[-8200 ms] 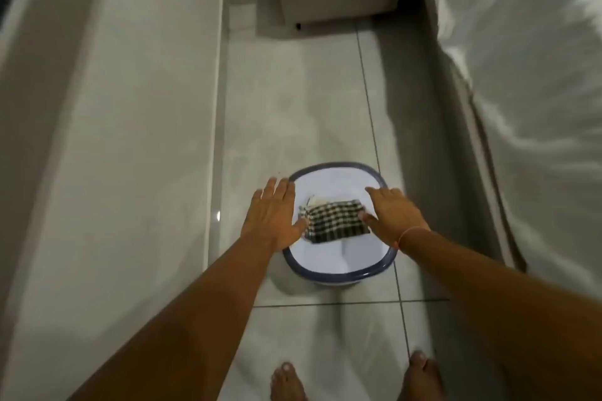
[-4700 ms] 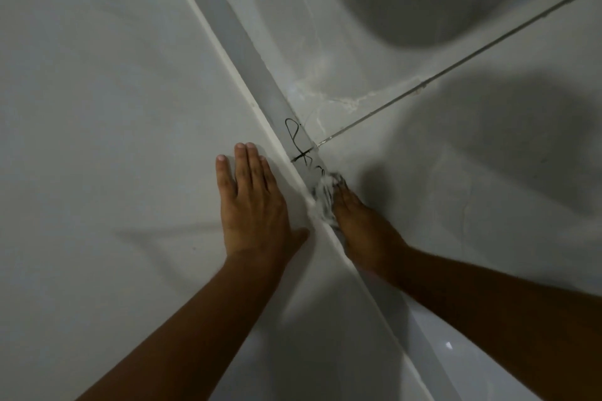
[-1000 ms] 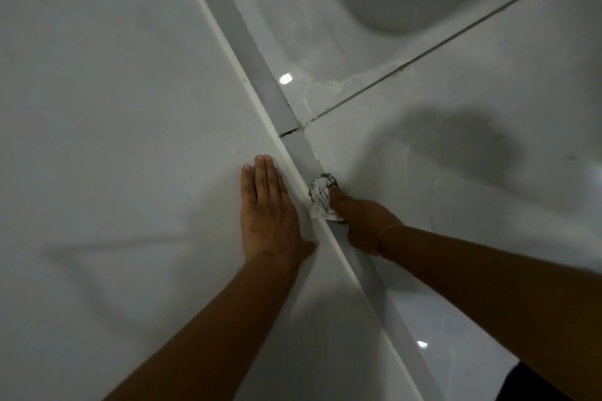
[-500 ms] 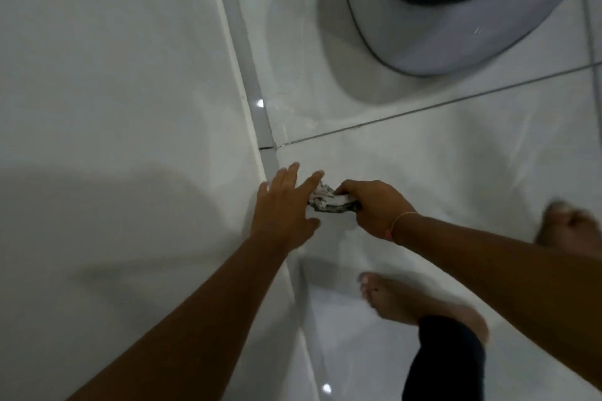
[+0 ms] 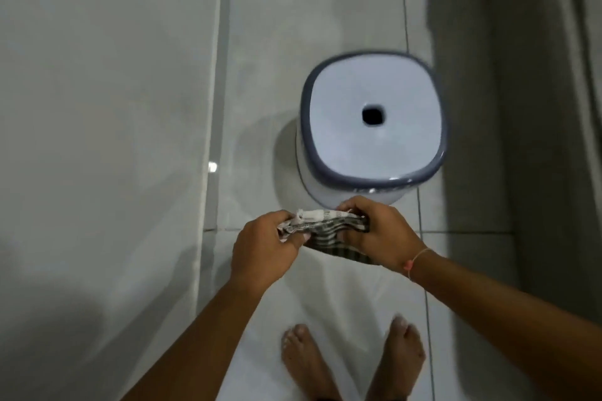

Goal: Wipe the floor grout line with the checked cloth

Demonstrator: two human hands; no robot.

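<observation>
The black-and-white checked cloth [image 5: 325, 228] is stretched between both hands, held in the air above the floor. My left hand [image 5: 264, 247] pinches its left end and my right hand [image 5: 381, 234] grips its right end. The horizontal floor grout line [image 5: 469, 232] runs across the pale tiles just behind my hands, partly hidden by them. A white stool with a grey rim [image 5: 373, 127] stands just beyond the cloth, its top bare with a dark hole in the middle.
A pale wall [image 5: 97, 140] and its skirting strip [image 5: 215, 140] run along the left. A long grout line [image 5: 405, 10] goes away past the stool. A dark shaded strip and furniture edge [image 5: 521, 107] lie on the right. My bare feet [image 5: 351, 361] stand at the bottom.
I have risen from a low crouch at the floor corner to standing. The cloth has come up off the floor and is now spread between both hands in front of the stool.
</observation>
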